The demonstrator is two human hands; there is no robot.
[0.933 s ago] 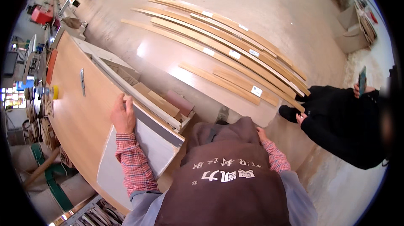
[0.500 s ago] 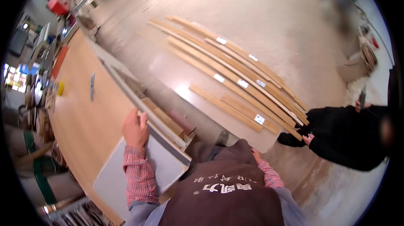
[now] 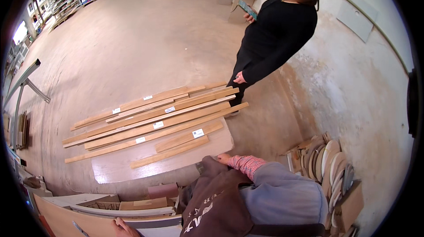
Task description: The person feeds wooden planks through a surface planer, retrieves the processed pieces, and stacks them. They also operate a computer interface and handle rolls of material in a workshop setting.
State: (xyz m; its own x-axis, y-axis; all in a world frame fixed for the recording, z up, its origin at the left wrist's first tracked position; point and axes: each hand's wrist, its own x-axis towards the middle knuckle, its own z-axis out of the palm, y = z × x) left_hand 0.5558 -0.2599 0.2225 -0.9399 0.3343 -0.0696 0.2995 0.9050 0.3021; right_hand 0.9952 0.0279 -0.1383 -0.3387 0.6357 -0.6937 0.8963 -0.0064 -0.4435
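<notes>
The right hand (image 3: 224,158) is just beside the near right corner of the pale panel (image 3: 115,171), and its fingers are partly hidden, so whether they grip or touch the edge cannot be told. The left hand (image 3: 125,228), cut off by the lower rim, has bent fingers at the edge of the table (image 3: 57,212); their grip cannot be told either. A slim metal tool (image 3: 79,229) lies on the table, left of those fingers and apart from them. Beyond the right fingers, apart from them, a short wooden strip (image 3: 170,152) and a wider labelled piece (image 3: 183,139) lie on the panel, with long wooden strips (image 3: 190,124) farther out. A co-worker in black (image 3: 282,25) stands at the right ends of these, holding a phone (image 3: 247,11).
</notes>
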